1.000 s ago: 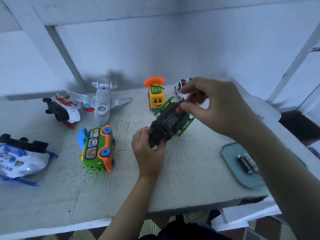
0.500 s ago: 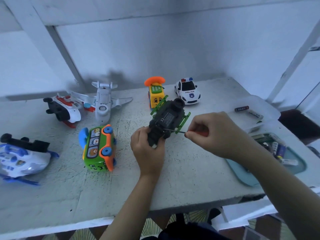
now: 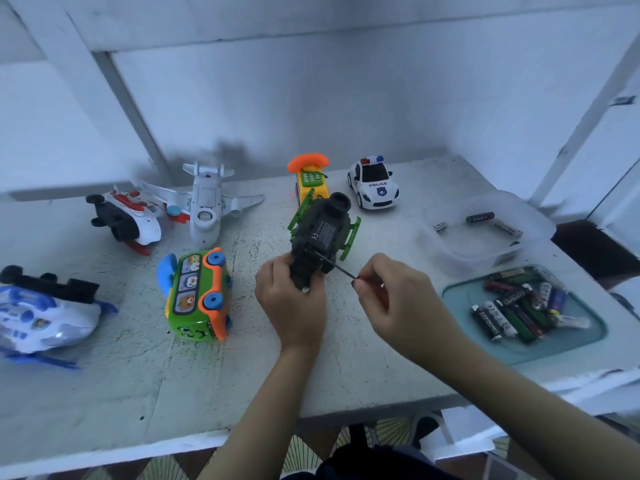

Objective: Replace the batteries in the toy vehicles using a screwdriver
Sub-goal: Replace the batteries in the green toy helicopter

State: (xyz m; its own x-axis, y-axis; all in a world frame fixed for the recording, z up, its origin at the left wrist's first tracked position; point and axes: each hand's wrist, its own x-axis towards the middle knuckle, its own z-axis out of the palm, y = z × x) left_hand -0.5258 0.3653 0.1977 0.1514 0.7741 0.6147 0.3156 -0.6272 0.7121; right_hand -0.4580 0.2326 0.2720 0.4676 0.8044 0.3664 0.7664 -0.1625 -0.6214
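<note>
A dark green toy vehicle (image 3: 323,232) lies upside down at the table's middle, its black underside facing up. My left hand (image 3: 289,301) grips its near end. My right hand (image 3: 391,299) pinches a small screwdriver (image 3: 337,268); the thin shaft slants up-left and its tip touches the underside near my left fingers. A teal tray (image 3: 588,344) at the right holds several loose batteries (image 3: 519,306). Behind it a clear tub (image 3: 485,251) holds a few more batteries.
Other toys stand around: a green and orange bus (image 3: 199,294), a white plane (image 3: 207,202), a red and white craft (image 3: 128,218), a blue and white toy (image 3: 38,313) at far left, a yellow phone car (image 3: 310,178), a police car (image 3: 374,187). The table's front edge lies close below my arms.
My right hand came down from above the toy to its right side and set the screwdriver tip against the underside. My left hand kept hold of the toy.
</note>
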